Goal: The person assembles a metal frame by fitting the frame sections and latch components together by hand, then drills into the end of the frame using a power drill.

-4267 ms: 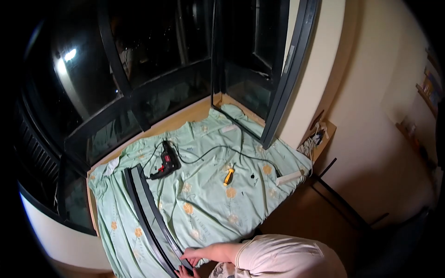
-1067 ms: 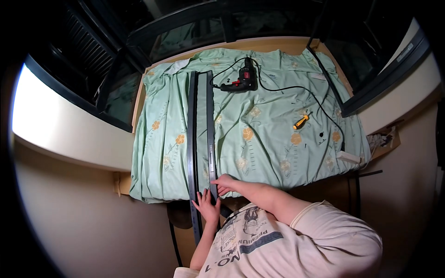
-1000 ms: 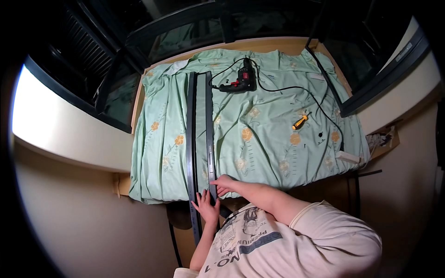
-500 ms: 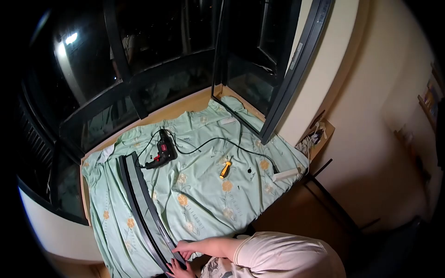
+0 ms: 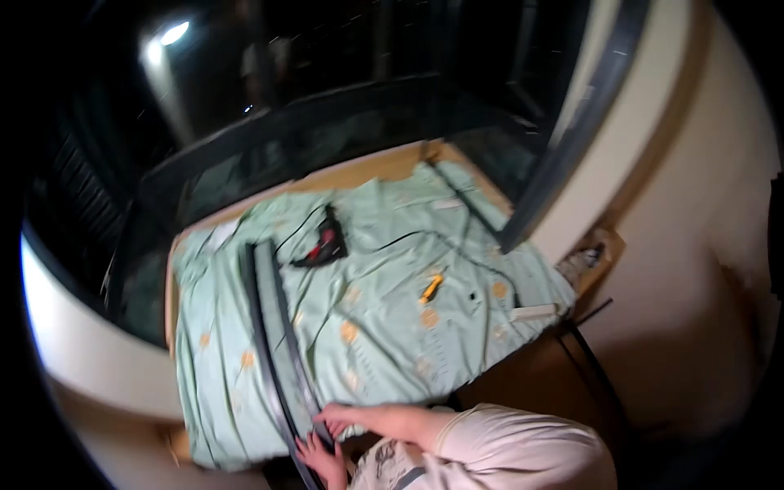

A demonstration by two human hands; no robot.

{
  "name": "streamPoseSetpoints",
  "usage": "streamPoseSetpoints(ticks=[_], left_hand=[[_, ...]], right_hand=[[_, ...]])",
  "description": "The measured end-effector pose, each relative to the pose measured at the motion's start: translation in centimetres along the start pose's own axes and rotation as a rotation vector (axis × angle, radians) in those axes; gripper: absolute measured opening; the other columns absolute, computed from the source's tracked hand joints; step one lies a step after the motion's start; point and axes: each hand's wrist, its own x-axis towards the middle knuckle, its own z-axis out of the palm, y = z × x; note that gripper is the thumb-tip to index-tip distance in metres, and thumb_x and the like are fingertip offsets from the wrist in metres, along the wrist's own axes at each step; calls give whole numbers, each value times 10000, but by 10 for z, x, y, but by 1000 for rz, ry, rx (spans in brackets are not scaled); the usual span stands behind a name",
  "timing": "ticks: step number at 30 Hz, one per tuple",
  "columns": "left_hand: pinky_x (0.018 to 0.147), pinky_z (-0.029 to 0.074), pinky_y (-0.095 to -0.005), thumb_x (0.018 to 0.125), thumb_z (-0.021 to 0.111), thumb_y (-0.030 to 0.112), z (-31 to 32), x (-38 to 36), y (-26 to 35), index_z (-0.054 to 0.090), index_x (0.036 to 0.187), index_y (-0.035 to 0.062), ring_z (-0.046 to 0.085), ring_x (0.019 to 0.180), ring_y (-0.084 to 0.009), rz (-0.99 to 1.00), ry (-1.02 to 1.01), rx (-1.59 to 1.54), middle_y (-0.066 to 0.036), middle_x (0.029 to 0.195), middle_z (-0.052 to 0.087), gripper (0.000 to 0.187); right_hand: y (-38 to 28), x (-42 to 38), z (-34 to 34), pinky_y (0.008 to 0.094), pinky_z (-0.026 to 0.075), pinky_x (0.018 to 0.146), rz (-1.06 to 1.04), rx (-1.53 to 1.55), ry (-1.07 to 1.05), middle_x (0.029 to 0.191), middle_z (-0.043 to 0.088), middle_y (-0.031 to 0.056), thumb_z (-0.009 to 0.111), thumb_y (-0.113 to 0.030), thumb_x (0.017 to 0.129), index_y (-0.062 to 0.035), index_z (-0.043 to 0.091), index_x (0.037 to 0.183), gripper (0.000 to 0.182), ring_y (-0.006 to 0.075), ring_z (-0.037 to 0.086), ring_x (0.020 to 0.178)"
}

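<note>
A pair of long dark metal strips (image 5: pixel 271 359), looking like frame profiles, lies lengthwise across a green flowered cloth (image 5: pixel 384 359). At their near end, my left hand (image 5: pixel 321 460) rests on them with its fingers spread. Just above it, my right hand (image 5: pixel 336 419) has its fingers bent round the edge of the right-hand strip; the fingertips are blurred. Beyond my hands a black and red power drill (image 5: pixel 327 241) lies on the cloth with its cord trailing. To its right is a yellow-handled screwdriver (image 5: pixel 431 288).
Dark windows (image 5: pixel 327 122) surround the cloth-covered ledge. An upright dark frame (image 5: pixel 572 131) stands at the right by the wall. A white power strip (image 5: pixel 535 312) sits at the cloth's right edge, near a wooden box (image 5: pixel 600 261) with cables. Dark bars (image 5: pixel 592 363) lean below it.
My view has turned and blurred, so the scene sits further right in the picture. Both hands stay at the near end of the strips.
</note>
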Motion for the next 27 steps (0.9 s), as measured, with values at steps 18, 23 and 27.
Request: streamPoseSetpoints(ticks=[18, 23, 27], left_hand=[[748, 545, -295, 968, 686, 428, 59, -46, 30, 669, 1088, 64, 665, 846, -144, -1254, 240, -2333, -32, 1018, 733, 384], [489, 390, -237, 952, 703, 464, 107, -54, -11, 602, 852, 118, 466, 552, -66, -896, 30, -2545, 45, 640, 523, 374], [614, 516, -271, 955, 692, 476, 127, -27, -15, 657, 967, 97, 591, 680, -112, -1072, -58, -2096, -7, 808, 656, 381]], right_hand=[[-20, -25, 1, 451, 623, 792, 46, -19, -29, 1150, 706, 250, 650, -452, 983, 35, 661, 1209, 536, 337, 730, 971], [-2, -9, 0, 420, 637, 704, 20, -82, -19, 1152, 705, 244, 684, -521, 925, 62, 651, 1212, 650, 321, 739, 904], [-19, -15, 7, 414, 607, 563, 25, -237, 42, 864, 729, 221, 648, -420, 952, 89, 685, 994, 512, 331, 730, 692]])
